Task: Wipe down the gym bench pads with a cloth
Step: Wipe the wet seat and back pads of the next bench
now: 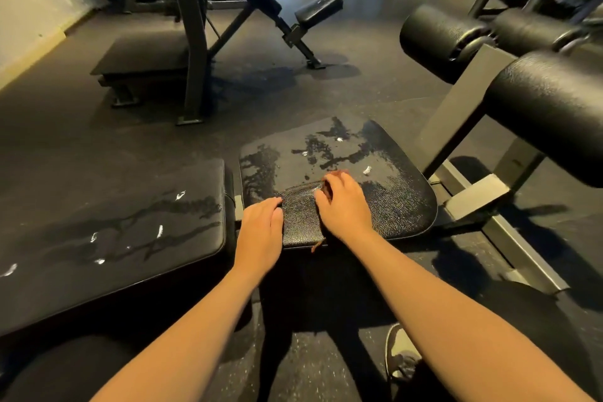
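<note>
Mid-wipe on seat pad [385,206], centre of frame; wet streaks and white foam flecks across its far half. Left hand [261,232] flat, fingers straight, pressing the near edge. Right hand [342,206] curled, probably bunching the cloth [317,245], which is mostly hidden with only brownish scraps showing. Back pad [114,238], lower left, streaked too, likely not yet wiped. Risks: palm slipping on wet vinyl under leaning weight; smearing instead of lifting with a bunched cloth; skipping the far corners.

Cloth [318,245] mostly under right hand [344,206]
</note>
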A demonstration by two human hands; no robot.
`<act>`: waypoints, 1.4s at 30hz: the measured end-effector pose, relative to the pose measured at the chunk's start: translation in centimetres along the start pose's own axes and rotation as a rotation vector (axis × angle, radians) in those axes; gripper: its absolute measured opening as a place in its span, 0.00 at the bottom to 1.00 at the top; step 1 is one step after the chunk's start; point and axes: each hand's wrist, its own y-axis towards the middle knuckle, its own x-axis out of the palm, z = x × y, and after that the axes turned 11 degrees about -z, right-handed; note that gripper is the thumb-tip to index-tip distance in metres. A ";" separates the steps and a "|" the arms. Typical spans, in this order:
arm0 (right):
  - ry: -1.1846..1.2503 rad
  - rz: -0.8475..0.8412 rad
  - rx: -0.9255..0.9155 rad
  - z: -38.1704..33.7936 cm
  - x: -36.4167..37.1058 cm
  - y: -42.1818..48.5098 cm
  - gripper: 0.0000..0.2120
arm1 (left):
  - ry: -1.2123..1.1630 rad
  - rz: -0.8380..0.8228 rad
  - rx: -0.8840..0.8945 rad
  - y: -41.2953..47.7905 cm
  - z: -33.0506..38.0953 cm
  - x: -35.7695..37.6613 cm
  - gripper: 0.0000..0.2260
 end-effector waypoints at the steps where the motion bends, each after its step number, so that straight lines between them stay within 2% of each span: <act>1: -0.015 -0.033 -0.052 -0.5 0.6 -0.2 0.22 | -0.037 0.012 -0.029 0.1 0.1 0.0 0.17; 4: -0.050 -0.134 -0.216 -2.1 2.7 -0.9 0.21 | -0.075 0.044 -0.044 0.8 0.2 0.1 0.18; 7: -0.039 -0.174 -0.233 -2.1 2.7 -0.6 0.20 | 0.012 0.038 -0.022 1.1 0.2 0.4 0.21; 9: -0.058 -0.126 -0.202 -1.4 2.1 0.0 0.20 | 0.113 0.005 -0.039 1.0 0.2 0.6 0.20; 12: -0.072 0.020 -0.019 -0.2 1.2 0.8 0.20 | 0.209 -0.027 -0.064 0.6 0.4 0.8 0.19; 14: -0.073 0.020 0.024 -0.7 1.6 0.6 0.21 | 0.230 -0.006 -0.063 0.6 0.9 0.8 0.19; 18: -0.068 -0.122 -0.213 -2.3 3.1 -0.8 0.20 | 0.205 0.033 -0.038 1.1 1.8 0.7 0.16; 20: -0.053 -0.149 -0.251 -1.6 2.6 -0.6 0.20 | 0.226 0.031 -0.020 1.1 1.8 0.8 0.15; 22: -0.072 -0.077 -0.174 -0.3 1.7 0.0 0.19 | 0.241 0.018 -0.033 1.0 1.7 0.9 0.17; 24: -0.091 0.018 -0.022 0.5 0.8 0.3 0.20 | 0.259 0.006 -0.040 0.9 1.8 1.0 0.19; 26: -0.091 0.034 0.022 0.2 1.0 0.4 0.20 | 0.267 0.013 -0.039 0.7 1.9 1.1 0.19; 32: -0.058 -0.181 -0.252 -2.0 3.1 -0.8 0.19 | 0.128 0.026 -0.056 1.3 1.0 1.1 0.19; 34: -0.095 -0.113 -0.242 -1.1 2.2 -0.2 0.18 | 0.119 0.019 -0.060 1.2 0.8 1.1 0.19; 36: -0.141 0.028 -0.111 0.1 1.0 0.7 0.15 | 0.100 0.020 -0.052 1.0 0.9 1.0 0.19; 38: -0.121 0.097 0.022 0.4 0.2 1.2 0.15 | 0.060 0.043 -0.029 0.7 1.1 0.9 0.18; 40: -0.096 0.047 0.002 -0.8 0.8 1.1 0.16 | -0.026 0.084 -0.046 0.7 1.0 0.8 0.16; 42: -0.059 -0.098 -0.140 -2.7 2.5 0.8 0.18 | -0.109 0.151 -0.075 1.1 0.3 0.5 0.17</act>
